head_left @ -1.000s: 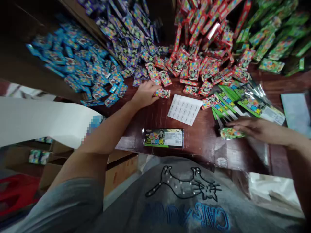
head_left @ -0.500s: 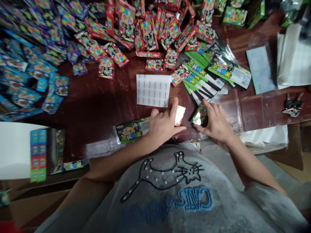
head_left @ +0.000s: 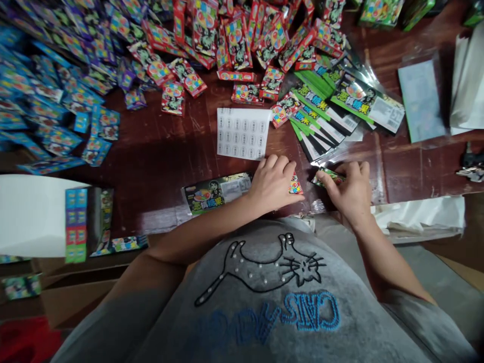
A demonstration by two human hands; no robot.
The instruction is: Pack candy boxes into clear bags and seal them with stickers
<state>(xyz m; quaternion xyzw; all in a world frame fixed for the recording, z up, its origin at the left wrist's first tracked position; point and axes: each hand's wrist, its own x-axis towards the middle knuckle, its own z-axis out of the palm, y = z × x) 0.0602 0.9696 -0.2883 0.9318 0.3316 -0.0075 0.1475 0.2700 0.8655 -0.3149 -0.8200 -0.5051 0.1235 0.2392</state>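
Observation:
My left hand [head_left: 273, 185] is curled over a small red candy packet [head_left: 296, 184] at the table's front edge, and its fingers hide most of it. A black flat candy pouch [head_left: 212, 194] with coloured printing lies partly beneath that wrist. To the right, my right hand [head_left: 350, 191] pinches a small green candy packet [head_left: 328, 176] between thumb and fingers, close to the tabletop. A gap separates the two packets. Just behind my hands lie a white sheet of round stickers [head_left: 243, 133] and a fan of green-and-black pouches [head_left: 321, 118].
Piles of red packets [head_left: 238, 43], purple packets [head_left: 86, 43] and blue packets [head_left: 56, 108] cover the back and left. At right are a clear-wrapped pale stack [head_left: 422, 101], white sheets [head_left: 471, 85] and keys [head_left: 471, 169]. A multicoloured box [head_left: 76, 225] stands at front left.
The left hand's raised forefinger has come down and curled over the packet, whose printed red face now shows instead of a bright glare. The right hand's green packet has tilted flatter. The view has shifted slightly.

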